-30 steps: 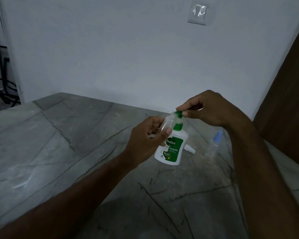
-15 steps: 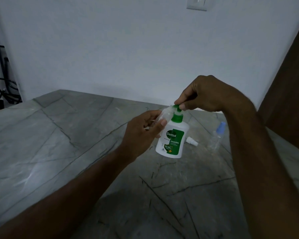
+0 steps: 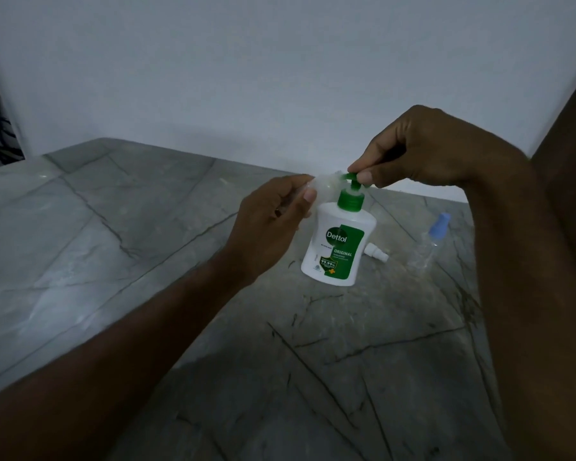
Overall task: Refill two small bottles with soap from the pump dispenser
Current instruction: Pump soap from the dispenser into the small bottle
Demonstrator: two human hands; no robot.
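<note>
Now left hand [image 3: 266, 227] gripping clear small bottle [image 3: 323, 186], right hand [image 3: 423, 151] pinching green pump head [image 3: 352, 176].

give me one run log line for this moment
left hand holds small clear bottle at pump spout | right hand pinches green pump head | dispenser upright on table | blue-capped bottle waiting

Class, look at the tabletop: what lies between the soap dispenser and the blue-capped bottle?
In the head view, a small white spray cap lies on its side on the table, between the soap dispenser and the blue-capped bottle.
</note>
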